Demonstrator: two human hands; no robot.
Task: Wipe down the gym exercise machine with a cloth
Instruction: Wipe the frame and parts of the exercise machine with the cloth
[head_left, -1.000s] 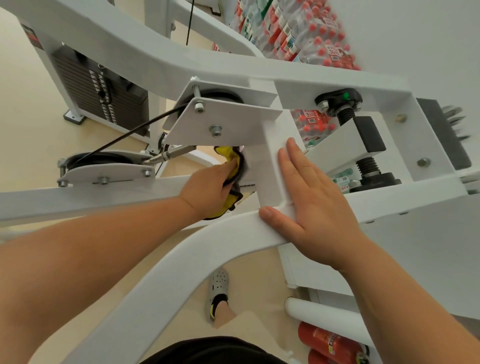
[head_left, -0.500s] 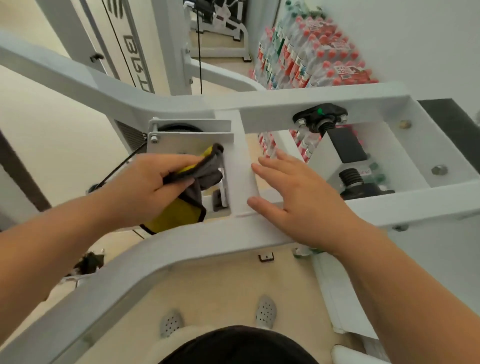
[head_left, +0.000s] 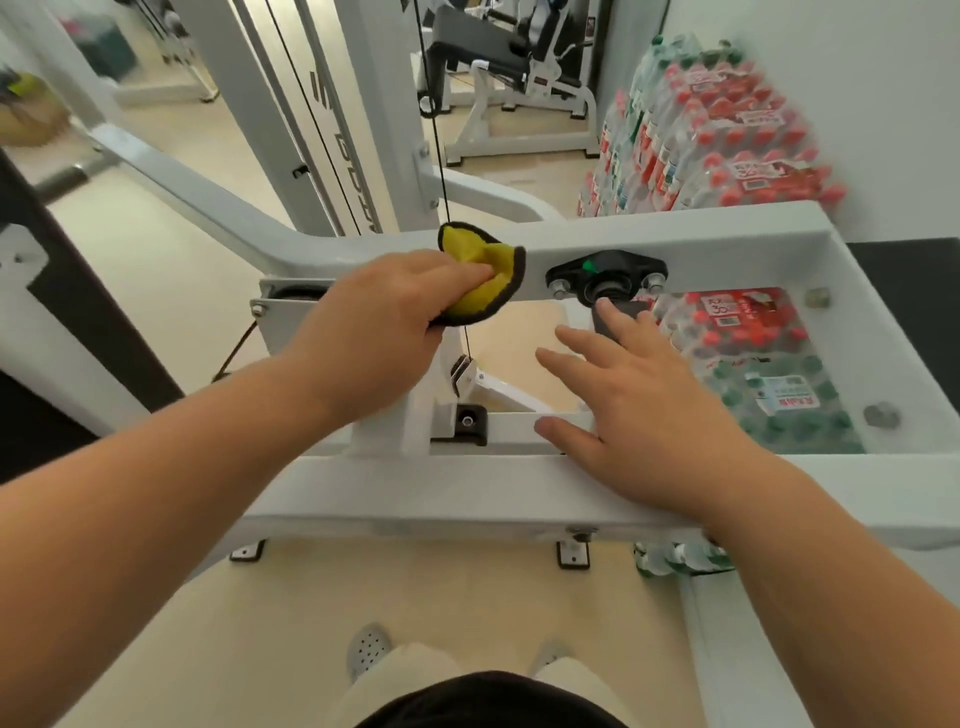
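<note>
The left hand (head_left: 384, 317) gripped a bunched yellow cloth (head_left: 483, 275) with dark edging, pressing it on the far crossbar (head_left: 727, 234) of the white exercise machine, beside a black cable (head_left: 439, 156). A black bracket (head_left: 608, 270) sat just right of it. The right hand (head_left: 639, 415) lay open, fingers spread, over the near bar (head_left: 415, 493). Bottled-water packs (head_left: 727, 130) stood far right.

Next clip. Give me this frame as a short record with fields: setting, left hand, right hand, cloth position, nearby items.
setting: gym, at a white exercise machine
left hand: grips the yellow cloth
cloth position: at the far beam, left of the black bracket
right hand: fingers spread, holds nothing, over the near beam
nearby: bottled water packs by the wall
</note>
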